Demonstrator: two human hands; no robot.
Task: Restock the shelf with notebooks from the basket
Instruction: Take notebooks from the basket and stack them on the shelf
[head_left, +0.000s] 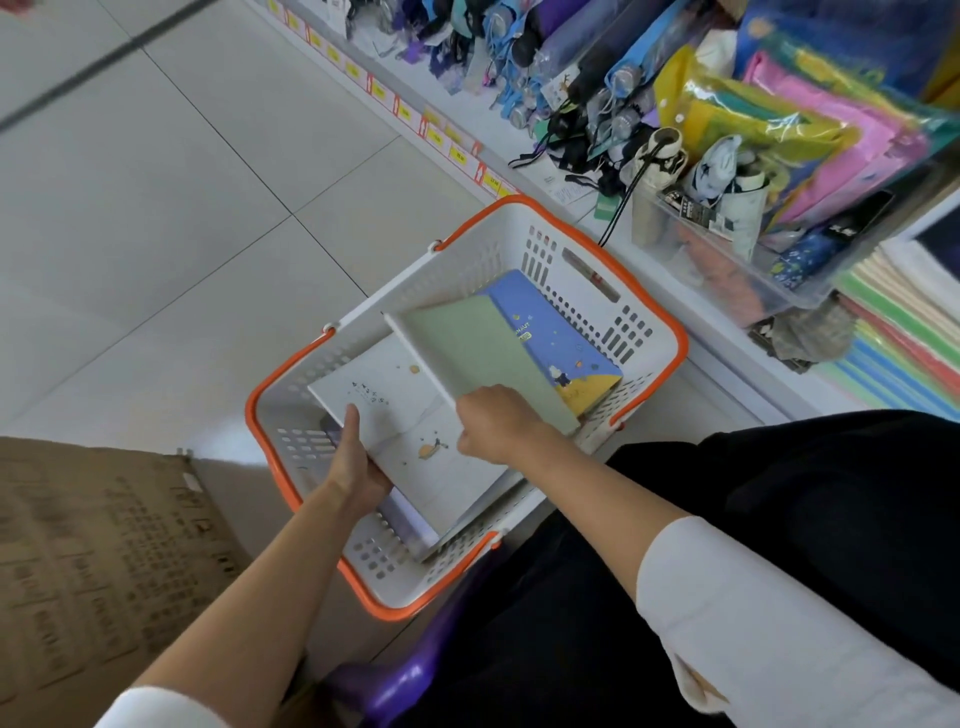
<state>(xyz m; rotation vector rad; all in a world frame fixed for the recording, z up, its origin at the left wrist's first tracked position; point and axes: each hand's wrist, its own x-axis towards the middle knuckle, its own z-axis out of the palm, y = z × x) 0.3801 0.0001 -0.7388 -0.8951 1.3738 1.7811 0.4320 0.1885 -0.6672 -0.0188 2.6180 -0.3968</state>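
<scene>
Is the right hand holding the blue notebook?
No, the right hand grips the green notebook; the blue notebook lies under it in the basket.

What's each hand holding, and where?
Left hand: white notebook, near left edge, thumb on cover. Right hand: green notebook, near corner.

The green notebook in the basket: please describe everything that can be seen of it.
The green notebook has a plain pale green cover and a thick white block of pages along its left edge. It is closed and tilted inside the basket. The right hand grips its near end. It partly covers a blue notebook and overlaps a white notebook.
</scene>
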